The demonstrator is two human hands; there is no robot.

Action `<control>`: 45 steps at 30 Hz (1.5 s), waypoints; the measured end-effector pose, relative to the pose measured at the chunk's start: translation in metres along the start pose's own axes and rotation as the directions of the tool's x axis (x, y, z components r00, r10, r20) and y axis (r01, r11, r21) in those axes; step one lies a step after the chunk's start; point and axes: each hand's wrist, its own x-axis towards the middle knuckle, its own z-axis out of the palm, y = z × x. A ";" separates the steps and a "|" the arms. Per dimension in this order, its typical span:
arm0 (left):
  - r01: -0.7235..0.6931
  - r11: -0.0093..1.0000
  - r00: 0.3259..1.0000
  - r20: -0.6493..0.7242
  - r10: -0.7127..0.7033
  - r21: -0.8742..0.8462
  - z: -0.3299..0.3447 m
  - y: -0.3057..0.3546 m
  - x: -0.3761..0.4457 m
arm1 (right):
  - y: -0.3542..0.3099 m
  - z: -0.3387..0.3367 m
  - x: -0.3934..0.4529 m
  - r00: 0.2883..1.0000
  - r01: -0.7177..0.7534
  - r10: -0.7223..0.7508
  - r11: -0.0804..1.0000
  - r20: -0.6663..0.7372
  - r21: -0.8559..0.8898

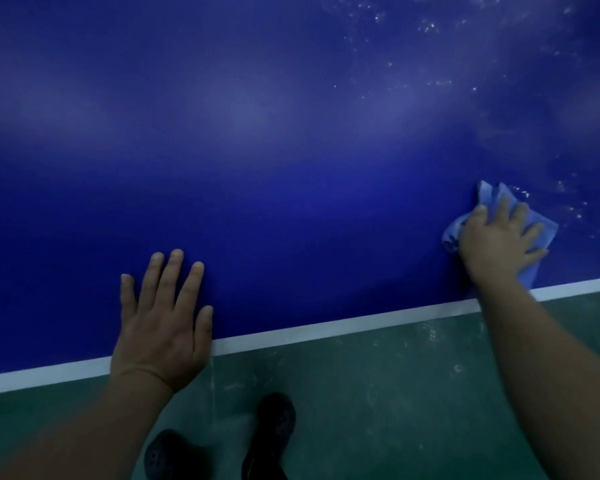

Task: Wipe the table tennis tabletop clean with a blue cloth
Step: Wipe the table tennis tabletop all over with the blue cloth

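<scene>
**Wiping under way near the table's edge, dusty patch ahead**

The person is in the middle of the wiping itself. The right hand [499, 237] lies flat on the blue cloth [489, 199], fingers spread and nearly straight, pressing it onto the tabletop [257, 168] rather than clutching it. The cloth sits crumpled under the palm, close to the white edge line [326, 329], its corners poking out beyond the fingers and beside the wrist. The left hand [163, 317] rests open on the bare surface, fingers straight and apart, holding nothing; it seems to serve as a brace.

The tabletop is deep blue and looks smooth across the left and middle. To the right, beyond and above the cloth, pale specks [430, 27] and a hazy film are scattered over it; whether this is dust or dried droplets is hard to tell in the dim, soft picture.

The next move likely calls for pushing the cloth outward into that speckled area, keeping the palm flat and the pressure even so the cloth does not bunch up and skip.

Below the table edge, the green floor [395, 393] and dark shoes [271, 431] show.
</scene>
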 end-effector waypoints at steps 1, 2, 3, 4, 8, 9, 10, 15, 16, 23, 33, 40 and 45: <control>0.002 1.000 1.000 0.001 -0.002 0.003 0.000 0.000 0.000 | -0.012 0.008 -0.022 0.999 0.034 -0.034 0.999 -0.002 0.003; 0.005 1.000 1.000 0.004 -0.005 0.005 0.000 0.000 0.001 | -0.025 0.019 -0.053 0.988 0.152 -0.152 0.988 -0.003 -0.008; 0.008 1.000 1.000 0.007 -0.008 0.004 0.000 0.000 0.001 | -0.037 0.031 -0.088 0.942 0.335 -0.335 0.942 0.001 -0.031; 0.012 1.000 1.000 0.007 -0.012 0.002 0.000 0.000 0.001 | -0.047 0.042 -0.126 0.841 0.541 -0.540 0.839 0.038 -0.055; 0.026 1.000 1.000 0.013 -0.026 0.006 0.000 0.001 0.001 | -0.026 0.048 -0.171 0.451 0.892 -0.872 0.449 0.190 -0.052; 0.029 1.000 0.999 0.013 -0.029 0.006 0.000 0.001 0.000 | -0.015 0.040 -0.149 0.521 0.853 -0.834 0.518 0.179 -0.068; 0.032 0.999 0.999 0.012 -0.032 0.005 0.000 0.002 0.000 | -0.001 0.033 -0.120 0.627 0.779 -0.763 0.619 0.156 -0.100; 0.034 0.999 0.999 0.019 -0.034 -0.008 -0.002 0.002 0.000 | 0.059 -0.007 -0.008 0.998 0.059 -0.058 0.995 0.010 -0.086; 0.034 0.999 0.999 0.017 -0.034 -0.012 -0.003 0.002 0.000 | 0.055 -0.007 -0.008 0.999 -0.039 0.039 0.998 -0.001 -0.040; 0.041 0.999 0.999 -0.002 -0.041 -0.012 -0.002 0.003 -0.001 | -0.030 0.051 -0.185 0.513 0.858 -0.847 0.510 0.138 -0.062; 0.037 0.999 0.999 -0.004 -0.037 -0.006 0.000 0.002 0.000 | 0.041 -0.001 -0.012 0.995 0.095 -0.093 0.993 0.038 -0.064; 0.043 0.999 0.999 -0.004 -0.043 0.004 -0.001 0.003 -0.002 | -0.068 0.058 -0.172 0.458 0.889 -0.879 0.455 0.128 -0.059; 0.044 0.999 0.999 0.009 -0.044 -0.020 -0.002 0.002 0.000 | -0.054 0.041 -0.092 0.473 0.880 -0.865 0.456 0.165 -0.132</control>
